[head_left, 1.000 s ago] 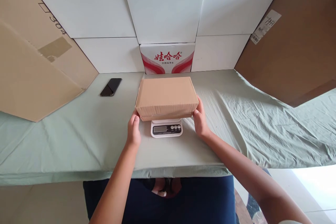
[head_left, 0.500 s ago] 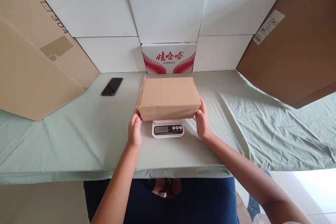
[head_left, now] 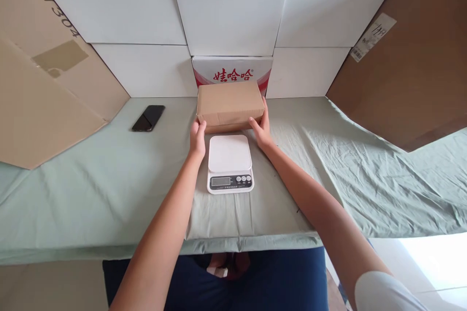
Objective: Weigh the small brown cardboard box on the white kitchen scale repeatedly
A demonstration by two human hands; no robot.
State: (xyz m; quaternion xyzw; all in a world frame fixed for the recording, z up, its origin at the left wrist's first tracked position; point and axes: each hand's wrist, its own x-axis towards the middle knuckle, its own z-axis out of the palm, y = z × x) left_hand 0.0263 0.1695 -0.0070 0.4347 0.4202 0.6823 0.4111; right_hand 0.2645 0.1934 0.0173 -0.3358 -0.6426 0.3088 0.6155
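Observation:
A closed brown cardboard box (head_left: 230, 99) is held between both hands, just behind the scale and in front of the printed carton. My left hand (head_left: 197, 137) grips its near left corner, thumb on the front face. At the right end, my right hand (head_left: 260, 126) has its thumb on the front and its fingers along the side. The white digital kitchen scale (head_left: 229, 153) lies nearer to me with its bare platform showing. Its small display looks blank. Whether the box touches the cloth cannot be made out.
A black phone (head_left: 148, 118) lies on the green tablecloth (head_left: 153, 194) to the left. Behind stands a white and red carton (head_left: 233, 64) against white panels (head_left: 229, 7). Large cardboard sheets flank the table, one at left (head_left: 44, 92) and one at right (head_left: 404, 73).
Both hands have carried the cardboard box away from me, from above the scale to behind it. The scale's platform is now uncovered. The camera view has shifted slightly.

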